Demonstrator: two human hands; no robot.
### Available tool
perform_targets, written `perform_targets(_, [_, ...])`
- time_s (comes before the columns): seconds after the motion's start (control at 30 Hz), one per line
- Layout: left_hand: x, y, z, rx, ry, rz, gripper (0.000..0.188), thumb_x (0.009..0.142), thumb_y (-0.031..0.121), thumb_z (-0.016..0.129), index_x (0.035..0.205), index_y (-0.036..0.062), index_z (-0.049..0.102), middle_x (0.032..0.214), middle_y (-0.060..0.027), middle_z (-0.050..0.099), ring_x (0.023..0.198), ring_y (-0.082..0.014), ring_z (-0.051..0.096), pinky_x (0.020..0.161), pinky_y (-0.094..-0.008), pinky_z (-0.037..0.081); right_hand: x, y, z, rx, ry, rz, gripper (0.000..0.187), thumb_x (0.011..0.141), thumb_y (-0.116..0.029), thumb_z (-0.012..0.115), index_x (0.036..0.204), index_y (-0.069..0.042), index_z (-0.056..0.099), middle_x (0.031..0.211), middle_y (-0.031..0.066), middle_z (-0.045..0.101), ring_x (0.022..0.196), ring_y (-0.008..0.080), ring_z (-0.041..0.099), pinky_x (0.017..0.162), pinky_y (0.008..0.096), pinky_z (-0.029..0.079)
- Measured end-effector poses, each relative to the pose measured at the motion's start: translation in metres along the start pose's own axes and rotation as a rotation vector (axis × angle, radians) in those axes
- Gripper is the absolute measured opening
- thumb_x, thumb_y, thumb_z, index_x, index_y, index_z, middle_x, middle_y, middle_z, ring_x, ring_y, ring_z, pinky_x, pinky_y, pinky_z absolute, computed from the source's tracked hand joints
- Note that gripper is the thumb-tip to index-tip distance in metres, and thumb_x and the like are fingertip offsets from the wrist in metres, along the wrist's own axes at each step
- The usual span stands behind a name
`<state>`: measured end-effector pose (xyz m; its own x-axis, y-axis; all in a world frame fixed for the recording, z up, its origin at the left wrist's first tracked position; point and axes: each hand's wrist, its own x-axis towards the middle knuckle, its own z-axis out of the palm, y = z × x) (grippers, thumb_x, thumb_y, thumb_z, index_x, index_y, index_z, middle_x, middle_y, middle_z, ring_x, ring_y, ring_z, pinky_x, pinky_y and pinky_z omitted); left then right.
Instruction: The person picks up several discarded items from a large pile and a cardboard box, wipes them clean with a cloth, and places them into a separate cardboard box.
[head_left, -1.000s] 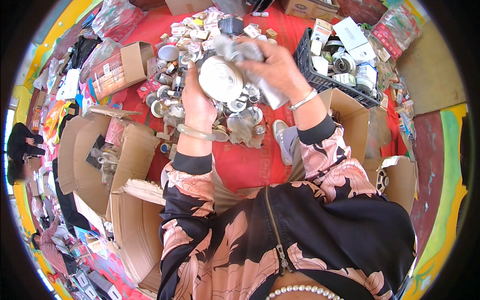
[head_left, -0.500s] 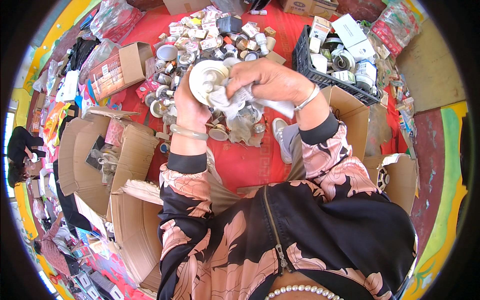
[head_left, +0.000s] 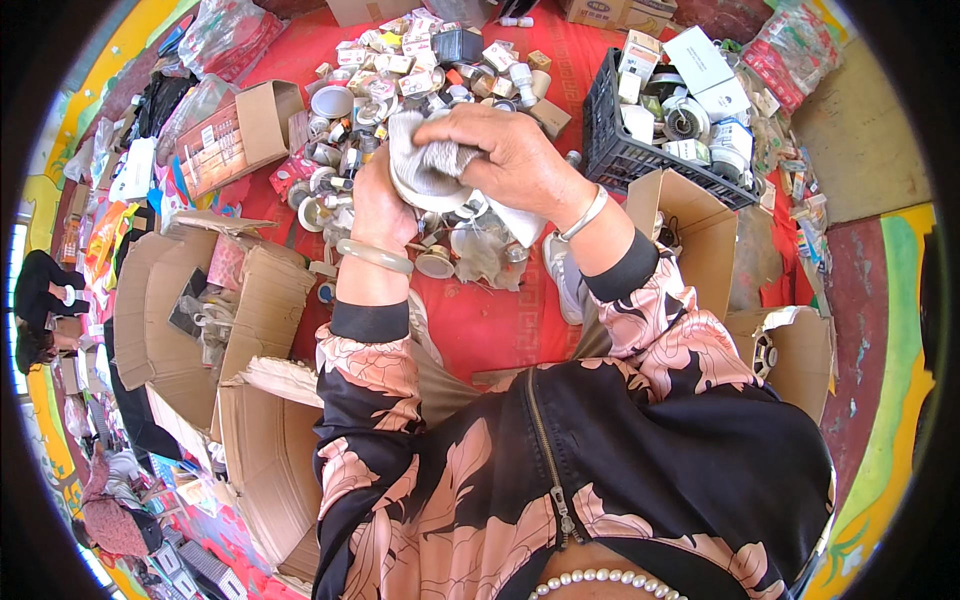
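Note:
My left hand point(head_left: 378, 208) grips the side of a round white light fitting point(head_left: 440, 203), a dish-shaped piece held above the red floor covering. Over its face lies a pale grey cloth point(head_left: 412, 150), pinched and pressed in by the fingers of my right hand point(head_left: 525, 165). A loose white end of the cloth hangs below my right palm. The cloth and fingers hide most of the fitting's inside. Just beyond both hands spreads a heap of similar round fittings, bulbs and small boxes point(head_left: 333, 102).
A black plastic crate point(head_left: 640, 165) full of boxes and lamp parts stands at the far right. Open cardboard boxes flank me, one at the left point(head_left: 265, 455) and one at the right point(head_left: 690, 205). A person point(head_left: 45, 300) is at the far left among scattered goods.
My right hand has shifted the cloth up and across the fitting's face, covering the part that showed before. The fitting has tilted, while my left hand keeps its grip.

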<state>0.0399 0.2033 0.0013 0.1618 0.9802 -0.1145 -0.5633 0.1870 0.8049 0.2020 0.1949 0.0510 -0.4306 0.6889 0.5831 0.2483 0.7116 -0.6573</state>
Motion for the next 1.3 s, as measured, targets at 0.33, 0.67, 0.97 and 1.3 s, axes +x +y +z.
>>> perform_targets(0.33, [0.007, 0.004, -0.009, -0.003, 0.123, -0.066, 0.035, 0.089, 0.027, 0.037, 0.105, 0.0004, 0.053, 0.095, -0.0129, 0.062, 0.082, -0.0233, 0.062, 0.060, -0.0353, 0.052, -0.005, 0.012, -0.047, -0.075, -0.375, 0.160, 0.033, 0.062, -0.001, 0.050, 0.092, -0.003, 0.063, 0.081, 0.0100, 0.059, 0.072, 0.0229, 0.056, 0.067, 0.0269, 0.044])
perform_targets(0.67, [0.009, -0.005, 0.015, 0.037, 0.270, 0.014, 0.036, 0.091, 0.029, 0.036, 0.106, -0.0004, 0.051, 0.095, -0.0132, 0.059, 0.082, -0.0230, 0.062, 0.060, -0.0369, 0.054, -0.006, 0.022, 0.003, -0.277, 0.034, 0.265, 0.042, 0.076, -0.038, 0.063, 0.105, -0.008, 0.059, 0.089, 0.0143, 0.061, 0.079, 0.0233, 0.059, 0.071, 0.0309, 0.045])
perform_targets(0.97, [0.000, 0.003, 0.009, 0.127, 0.034, 0.259, 0.027, 0.089, 0.026, 0.051, 0.102, 0.0027, 0.049, 0.091, -0.0069, 0.057, 0.076, -0.0120, 0.055, 0.064, -0.0237, 0.046, -0.007, 0.050, -0.015, 0.410, 0.287, 0.511, 0.023, 0.088, -0.019, 0.054, 0.101, -0.001, 0.057, 0.083, -0.0017, 0.059, 0.073, 0.0049, 0.051, 0.066, 0.0205, 0.043])
perform_targets(1.3, [-0.004, 0.007, 0.018, 0.006, -0.154, 0.210, 0.033, 0.086, 0.009, 0.055, 0.116, 0.0026, 0.047, 0.108, -0.0056, 0.053, 0.096, -0.0143, 0.052, 0.082, -0.0300, 0.042, -0.009, 0.049, -0.010, 0.412, 0.358, 0.415, 0.028, 0.087, -0.021, 0.056, 0.103, 0.002, 0.057, 0.082, 0.0045, 0.062, 0.074, 0.0108, 0.054, 0.068, 0.0254, 0.044])
